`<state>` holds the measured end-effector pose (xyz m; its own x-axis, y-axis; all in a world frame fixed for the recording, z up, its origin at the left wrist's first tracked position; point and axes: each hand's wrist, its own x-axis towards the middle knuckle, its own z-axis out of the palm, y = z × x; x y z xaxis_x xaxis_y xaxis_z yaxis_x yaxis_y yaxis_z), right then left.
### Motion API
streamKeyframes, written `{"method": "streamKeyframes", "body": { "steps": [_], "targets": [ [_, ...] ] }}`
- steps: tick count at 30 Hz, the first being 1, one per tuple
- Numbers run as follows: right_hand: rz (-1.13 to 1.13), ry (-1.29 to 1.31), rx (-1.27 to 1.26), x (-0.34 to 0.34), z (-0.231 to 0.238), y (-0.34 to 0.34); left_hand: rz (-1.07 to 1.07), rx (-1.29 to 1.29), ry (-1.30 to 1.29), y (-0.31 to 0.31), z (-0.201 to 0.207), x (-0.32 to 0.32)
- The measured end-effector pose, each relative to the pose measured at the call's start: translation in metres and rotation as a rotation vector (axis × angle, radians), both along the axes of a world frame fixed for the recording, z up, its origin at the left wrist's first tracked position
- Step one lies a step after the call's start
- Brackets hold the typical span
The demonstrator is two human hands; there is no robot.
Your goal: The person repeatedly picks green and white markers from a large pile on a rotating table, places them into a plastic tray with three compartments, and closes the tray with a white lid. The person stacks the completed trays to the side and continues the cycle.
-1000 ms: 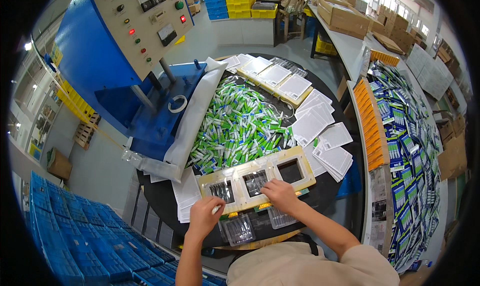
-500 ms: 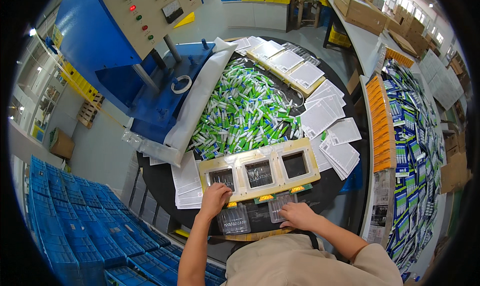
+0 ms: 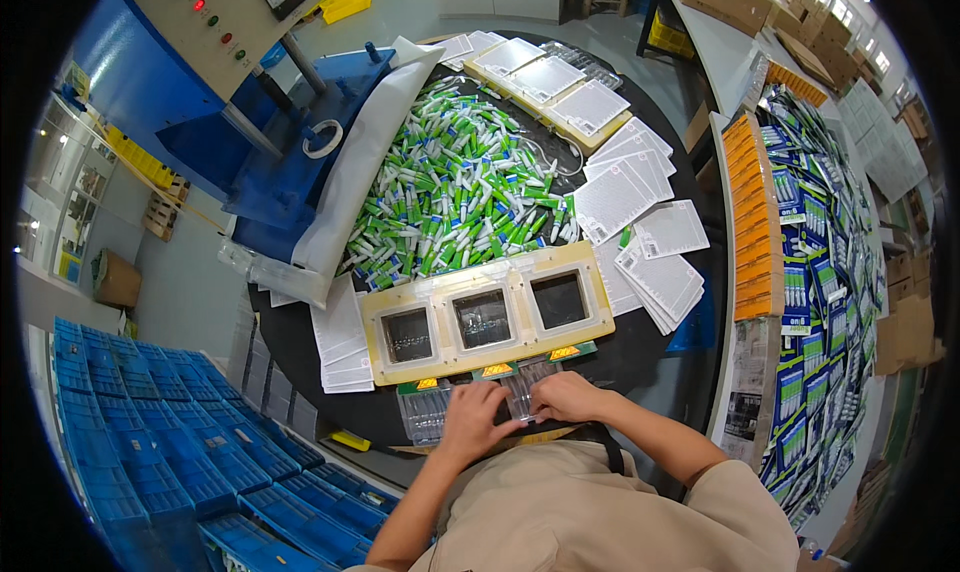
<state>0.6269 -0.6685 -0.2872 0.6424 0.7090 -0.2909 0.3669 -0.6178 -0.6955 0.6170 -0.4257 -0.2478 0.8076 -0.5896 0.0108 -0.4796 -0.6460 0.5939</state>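
A pale yellow frame (image 3: 500, 347) with three square openings lies across the near side of a round black table. Clear plastic shows inside its left and middle openings. At its front edge, my left hand (image 3: 474, 420) curls against the left side of a clear ribbed blister tray (image 3: 521, 390), thumb by the lower edge. My right hand (image 3: 568, 397) grips the same tray's right side with bent fingers; the fingertips are partly hidden. Left of my left hand lies another clear blister tray (image 3: 424, 412). Green labels with yellow-orange marks (image 3: 497, 370) line the frame's front edge.
Beyond the frame is a heap of green-and-white tubes (image 3: 450, 192). White cards (image 3: 620, 202) lie right, beside a second loaded frame (image 3: 550, 87). A blue press (image 3: 300, 162) stands left, blue crates (image 3: 150, 422) lower left, and packed cards (image 3: 810, 302) far right.
My left hand has left the frame's left opening and moved right and nearer to me, onto the right-hand blister tray. My right hand stays at that tray. The whole view has shifted slightly.
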Motion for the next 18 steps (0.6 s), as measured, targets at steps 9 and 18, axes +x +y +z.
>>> {"method": "streamKeyframes", "body": {
  "steps": [9, 18],
  "targets": [
    [-0.183, -0.364, 0.207, -0.021, 0.054, 0.010, 0.344, 0.005, -0.123, -0.031, -0.038, -0.036],
    [-0.544, -0.980, 0.133, 0.051, 0.067, -0.051, 0.342, 0.158, -0.176, -0.043, -0.030, -0.043]
  ]
}}
